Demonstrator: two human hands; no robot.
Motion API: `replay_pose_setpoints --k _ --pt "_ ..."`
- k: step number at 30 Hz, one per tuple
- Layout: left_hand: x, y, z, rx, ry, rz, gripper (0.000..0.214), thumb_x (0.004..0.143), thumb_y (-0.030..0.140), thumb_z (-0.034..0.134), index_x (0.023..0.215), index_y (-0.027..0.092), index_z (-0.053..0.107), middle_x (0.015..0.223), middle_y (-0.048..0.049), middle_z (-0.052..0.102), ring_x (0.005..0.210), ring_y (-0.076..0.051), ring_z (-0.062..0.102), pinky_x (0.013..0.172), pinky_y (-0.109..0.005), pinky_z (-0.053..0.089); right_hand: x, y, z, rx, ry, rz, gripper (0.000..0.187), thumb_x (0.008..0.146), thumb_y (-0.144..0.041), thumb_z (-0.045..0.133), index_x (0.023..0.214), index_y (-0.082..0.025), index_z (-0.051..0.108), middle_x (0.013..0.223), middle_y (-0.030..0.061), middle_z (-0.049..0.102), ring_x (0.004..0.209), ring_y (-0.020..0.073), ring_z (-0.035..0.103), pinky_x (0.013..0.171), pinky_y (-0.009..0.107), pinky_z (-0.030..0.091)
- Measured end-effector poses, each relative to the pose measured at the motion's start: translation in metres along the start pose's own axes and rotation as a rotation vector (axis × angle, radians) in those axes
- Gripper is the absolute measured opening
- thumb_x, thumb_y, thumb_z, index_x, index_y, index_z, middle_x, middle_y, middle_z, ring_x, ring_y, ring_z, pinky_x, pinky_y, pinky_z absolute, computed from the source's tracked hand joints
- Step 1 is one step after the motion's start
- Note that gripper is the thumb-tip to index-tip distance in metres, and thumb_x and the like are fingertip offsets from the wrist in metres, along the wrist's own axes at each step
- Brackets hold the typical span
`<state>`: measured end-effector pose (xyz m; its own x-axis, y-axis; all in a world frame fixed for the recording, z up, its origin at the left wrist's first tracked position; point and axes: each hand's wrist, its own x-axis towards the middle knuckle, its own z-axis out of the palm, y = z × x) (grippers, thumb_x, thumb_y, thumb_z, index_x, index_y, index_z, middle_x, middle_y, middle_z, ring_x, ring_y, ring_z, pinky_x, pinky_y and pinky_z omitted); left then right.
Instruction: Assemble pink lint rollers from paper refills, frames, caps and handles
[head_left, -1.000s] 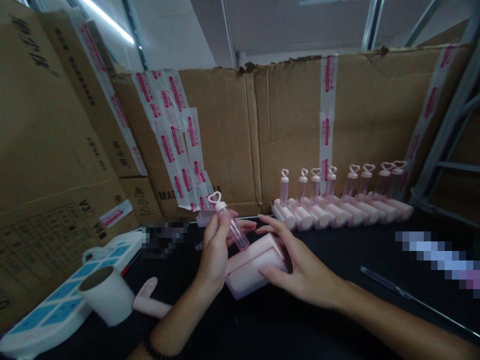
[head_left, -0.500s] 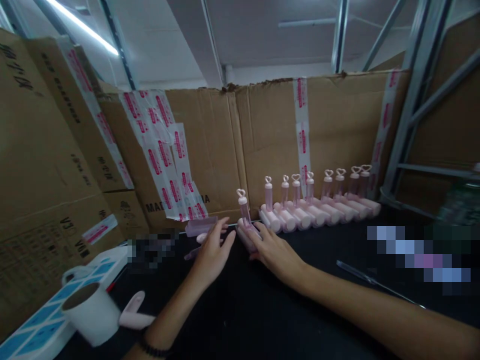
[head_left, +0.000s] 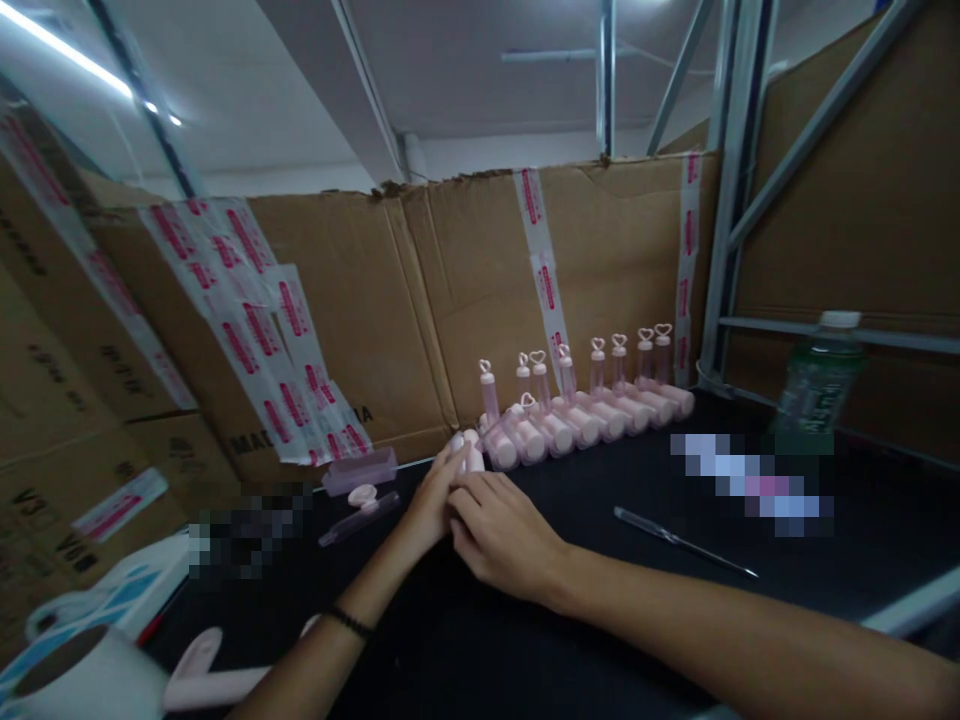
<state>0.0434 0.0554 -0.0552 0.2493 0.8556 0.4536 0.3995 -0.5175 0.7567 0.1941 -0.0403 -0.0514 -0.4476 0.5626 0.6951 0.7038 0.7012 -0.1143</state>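
Note:
My left hand [head_left: 429, 497] reaches forward, and its fingertips pinch a pale pink roller piece [head_left: 468, 453] at the left end of a row. The row of pink rollers with heart-topped clear tubes [head_left: 592, 405] stands along the cardboard wall. My right hand [head_left: 501, 532] lies on the black table right beside the left hand. Its fingers are curled inward against the left hand, and what they enclose is hidden.
A pink tray lid [head_left: 360, 470], a heart cap [head_left: 364, 495] and a loose clear tube [head_left: 360, 518] lie left of my hands. A thin metal tool [head_left: 682, 541] lies to the right, and a green bottle [head_left: 817, 385] stands beyond it. A white cup [head_left: 82, 680] and a pink handle [head_left: 217, 682] are near left.
The roller and tube I held near me now stand at the row's left end. Both hands moved forward and closed together there. The view swung right, so the bottle came into view.

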Motion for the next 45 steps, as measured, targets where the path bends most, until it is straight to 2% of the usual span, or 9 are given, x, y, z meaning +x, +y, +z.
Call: replay_pose_setpoints --k 4,10,18,26,29,33,39,42,45 --pt "-0.002 -0.001 -0.001 0.092 -0.034 0.007 0.052 0.071 0.024 0.062 0.123 0.025 0.067 0.142 -0.0089 0.062 0.141 -0.031 0.045 0.118 -0.044 0.028 0.001 0.008 0.001 0.079 0.030 0.037 0.016 0.094 -0.016 0.052 0.107 -0.016 0.061 0.113 0.0117 0.065 0.106 0.0256 0.058 0.094 0.041 0.048" --pt "0.003 0.000 0.005 0.181 -0.005 -0.094 0.031 0.083 0.036 0.069 0.112 0.025 0.067 0.088 -0.0053 0.073 0.093 -0.032 0.069 0.089 -0.042 0.049 0.000 0.000 0.001 0.128 0.039 0.032 0.013 0.095 -0.017 0.052 0.103 -0.016 0.063 0.110 0.0112 0.066 0.109 0.0261 0.057 0.096 0.041 0.047" --pt "0.022 0.003 0.019 0.231 -0.030 -0.138 0.036 0.096 0.036 0.063 0.127 0.019 0.060 0.129 -0.0098 0.061 0.110 -0.026 0.064 0.090 -0.044 0.056 -0.001 -0.006 0.004 0.169 0.011 0.039 0.014 0.094 -0.017 0.054 0.104 -0.016 0.064 0.110 0.0108 0.066 0.105 0.0260 0.059 0.091 0.040 0.048" --pt "0.032 -0.008 0.022 0.467 -0.072 -0.139 0.053 0.081 0.042 0.076 0.126 0.018 0.060 0.102 -0.0101 0.074 0.093 -0.026 0.070 0.085 -0.036 0.053 -0.002 -0.009 0.005 0.214 0.004 0.056 0.012 0.093 -0.015 0.055 0.101 -0.018 0.063 0.110 0.0101 0.066 0.105 0.0264 0.059 0.092 0.041 0.048" --pt "0.025 -0.001 0.017 0.531 -0.039 -0.097 0.065 0.076 0.036 0.079 0.133 0.016 0.055 0.117 -0.0154 0.072 0.104 -0.029 0.070 0.089 -0.036 0.054 -0.006 -0.009 0.005 0.253 0.033 0.071 0.013 0.093 -0.012 0.055 0.102 -0.018 0.063 0.108 0.0092 0.066 0.103 0.0256 0.060 0.092 0.040 0.048" --pt "0.001 0.034 -0.025 0.622 0.090 -0.021 0.069 0.080 0.025 0.071 0.143 0.007 0.048 0.140 -0.0235 0.059 0.132 -0.032 0.056 0.109 -0.041 0.044 -0.009 -0.005 0.003 0.300 0.050 0.108 0.010 0.095 -0.013 0.055 0.100 -0.018 0.061 0.105 0.0075 0.065 0.099 0.0240 0.060 0.091 0.039 0.047" --pt "-0.089 0.081 -0.146 0.838 0.366 0.065 0.044 0.092 0.019 0.043 0.132 0.017 0.061 0.129 -0.0112 0.069 0.121 -0.026 0.063 0.108 -0.045 0.047 -0.011 -0.001 0.009 0.292 -0.048 0.110 0.008 0.097 -0.017 0.055 0.091 -0.019 0.059 0.096 0.0056 0.064 0.091 0.0225 0.059 0.085 0.038 0.048" --pt "-0.145 0.068 -0.186 1.025 0.151 0.063 0.045 0.085 0.015 0.043 0.122 0.019 0.069 0.124 -0.0096 0.072 0.119 -0.027 0.066 0.107 -0.045 0.050 -0.005 -0.001 0.019 0.287 -0.128 0.075 0.008 0.095 -0.014 0.056 0.097 -0.019 0.062 0.099 0.0065 0.065 0.092 0.0229 0.060 0.084 0.037 0.049" --pt "-0.190 0.044 -0.197 1.136 -0.037 0.141 0.053 0.084 0.014 0.045 0.132 0.023 0.065 0.141 -0.0079 0.063 0.129 -0.026 0.060 0.108 -0.043 0.051 0.015 -0.003 0.033 0.299 -0.166 0.021 0.020 0.094 -0.011 0.054 0.111 -0.018 0.063 0.108 0.0086 0.066 0.100 0.0230 0.061 0.089 0.035 0.050"
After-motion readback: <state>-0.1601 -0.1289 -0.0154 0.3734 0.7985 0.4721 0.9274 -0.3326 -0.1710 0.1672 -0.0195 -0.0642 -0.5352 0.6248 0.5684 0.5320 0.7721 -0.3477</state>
